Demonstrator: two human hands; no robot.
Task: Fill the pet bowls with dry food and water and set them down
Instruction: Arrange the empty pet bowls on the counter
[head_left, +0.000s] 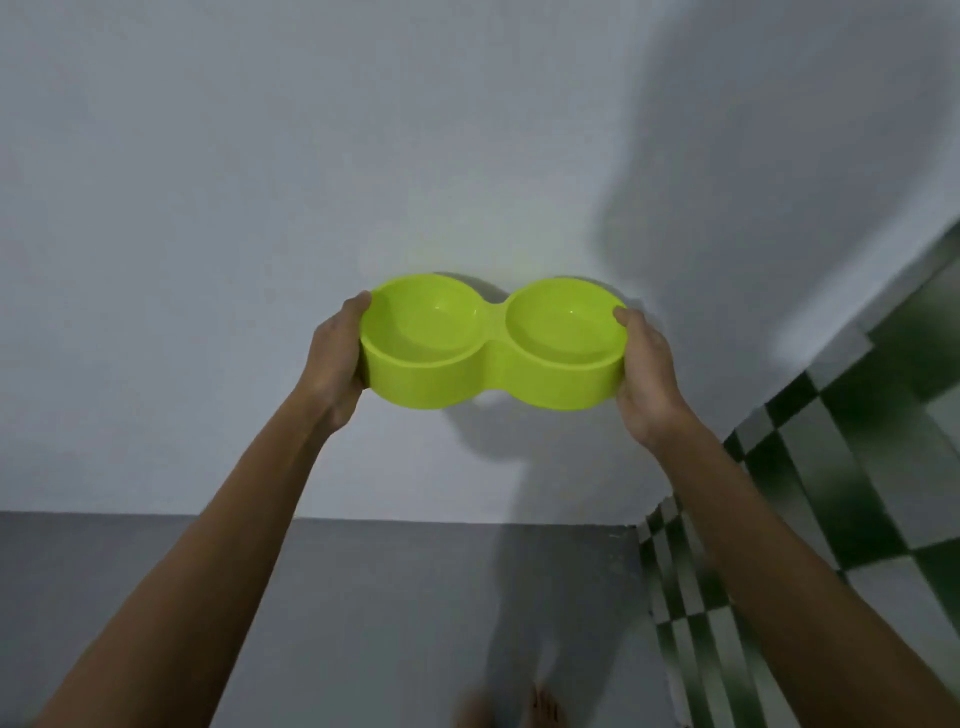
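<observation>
A person's left hand (332, 358) and right hand (647, 376) clamp opposite ends of an empty lime-green double pet bowl (493, 343), held level before a white wall (260, 182); it looks light, rigid, smooth plastic, best gripped at its ends.

One lime-green plastic double pet bowl (493, 345), two round wells joined at a narrow waist. Both wells empty and dry. Held level in mid-air, lengthwise left to right, before a pale wall.
</observation>
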